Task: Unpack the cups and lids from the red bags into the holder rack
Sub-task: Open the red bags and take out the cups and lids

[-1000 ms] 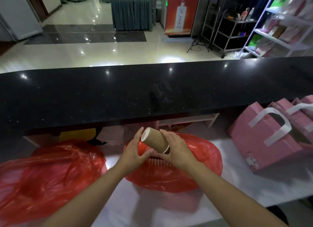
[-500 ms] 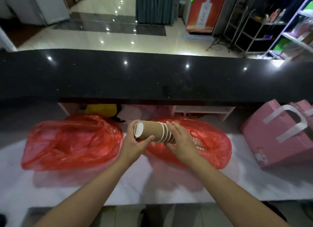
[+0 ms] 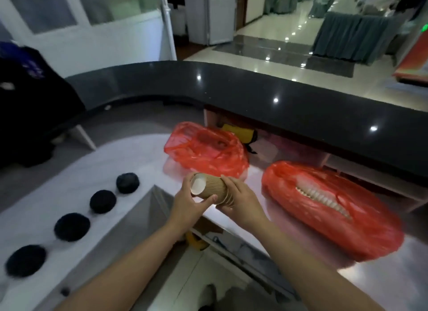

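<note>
Ribbed brown cups [image 3: 214, 191], 2 red bags [image 3: 207, 152], black counter [image 3: 301, 102]

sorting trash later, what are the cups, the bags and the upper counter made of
Cups: likely paper, a matte brown ribbed sleeve outside, plain white base. Both hands hold the stack, left hand, right hand.
Bags: thin red plastic film, glossy, crinkled and see-through enough to show white cup rims inside.
Upper counter: dark polished stone or a lookalike; it mirrors ceiling lights.
</note>
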Demonstrator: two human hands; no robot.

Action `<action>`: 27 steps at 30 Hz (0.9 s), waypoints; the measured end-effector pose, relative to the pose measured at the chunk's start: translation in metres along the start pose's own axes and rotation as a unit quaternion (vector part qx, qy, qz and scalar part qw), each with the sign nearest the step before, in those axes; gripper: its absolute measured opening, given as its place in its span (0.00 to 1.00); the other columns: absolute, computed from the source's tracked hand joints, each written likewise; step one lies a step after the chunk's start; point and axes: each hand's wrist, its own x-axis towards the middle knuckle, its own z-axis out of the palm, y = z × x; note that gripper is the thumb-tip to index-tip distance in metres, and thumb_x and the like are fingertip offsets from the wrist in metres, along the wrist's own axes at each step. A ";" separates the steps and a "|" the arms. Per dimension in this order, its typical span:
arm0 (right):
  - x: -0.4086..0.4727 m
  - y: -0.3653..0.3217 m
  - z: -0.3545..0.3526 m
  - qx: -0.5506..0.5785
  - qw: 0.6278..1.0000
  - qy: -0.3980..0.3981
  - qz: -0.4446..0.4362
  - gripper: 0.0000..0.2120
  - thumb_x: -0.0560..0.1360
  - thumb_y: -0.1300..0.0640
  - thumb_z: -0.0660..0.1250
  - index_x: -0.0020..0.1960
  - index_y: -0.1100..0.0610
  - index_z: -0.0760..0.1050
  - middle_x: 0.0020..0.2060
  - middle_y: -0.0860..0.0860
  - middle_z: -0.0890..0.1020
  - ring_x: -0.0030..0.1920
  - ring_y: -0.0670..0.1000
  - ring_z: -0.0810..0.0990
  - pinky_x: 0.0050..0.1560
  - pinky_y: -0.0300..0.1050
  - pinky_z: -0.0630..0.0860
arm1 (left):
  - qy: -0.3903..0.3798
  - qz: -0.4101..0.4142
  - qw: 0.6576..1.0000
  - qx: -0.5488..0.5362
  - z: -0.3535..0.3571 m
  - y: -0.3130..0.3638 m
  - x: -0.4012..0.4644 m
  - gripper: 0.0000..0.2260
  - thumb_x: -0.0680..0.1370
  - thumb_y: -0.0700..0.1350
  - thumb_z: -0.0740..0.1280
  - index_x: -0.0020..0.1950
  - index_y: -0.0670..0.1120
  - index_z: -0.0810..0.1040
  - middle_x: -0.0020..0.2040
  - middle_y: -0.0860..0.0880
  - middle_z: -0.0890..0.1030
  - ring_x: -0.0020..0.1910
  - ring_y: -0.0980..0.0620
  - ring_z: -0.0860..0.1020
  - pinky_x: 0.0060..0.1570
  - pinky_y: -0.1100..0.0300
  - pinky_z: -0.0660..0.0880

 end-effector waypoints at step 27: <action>0.099 -0.490 0.316 0.239 0.929 -0.252 -0.129 0.38 0.59 0.33 0.75 0.62 0.24 0.56 0.54 0.25 0.71 0.53 0.30 0.73 0.50 0.32 0.70 | 0.173 -0.257 0.926 0.217 -0.511 -0.198 -0.239 0.06 0.81 0.49 0.67 0.58 0.53 0.81 0.48 0.57 0.85 0.49 0.59 0.81 0.54 0.53 0.79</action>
